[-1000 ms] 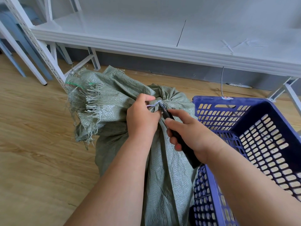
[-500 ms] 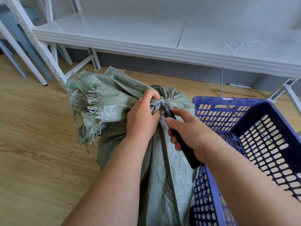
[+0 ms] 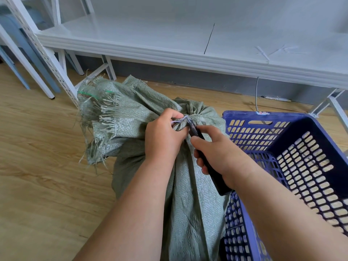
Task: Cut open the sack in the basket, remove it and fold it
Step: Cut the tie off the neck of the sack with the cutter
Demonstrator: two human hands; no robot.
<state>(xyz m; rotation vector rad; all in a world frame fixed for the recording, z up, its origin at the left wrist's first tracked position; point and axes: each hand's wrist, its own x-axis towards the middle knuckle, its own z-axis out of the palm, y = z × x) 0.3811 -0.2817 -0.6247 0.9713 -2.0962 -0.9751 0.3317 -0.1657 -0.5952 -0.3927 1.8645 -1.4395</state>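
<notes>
A: How do the grips stand?
B: Left hand (image 3: 165,140) clenches the sack (image 3: 190,194) at its white tie (image 3: 178,121); right hand (image 3: 220,157) is wrapped round a black cutter (image 3: 214,172), tip at the tie.
A: And the sack?
B: Upright on the floor (image 3: 37,166), touching the blue basket (image 3: 282,147), below a white shelf (image 3: 169,40).

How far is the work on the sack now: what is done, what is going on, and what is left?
Done: nothing completed; the sack is tied shut by a white tie. In hand: the left hand grips the bunched neck, and the right hand holds a black cutter with its tip at the tie. Left: cutting it open, removing the sack and folding it.
</notes>
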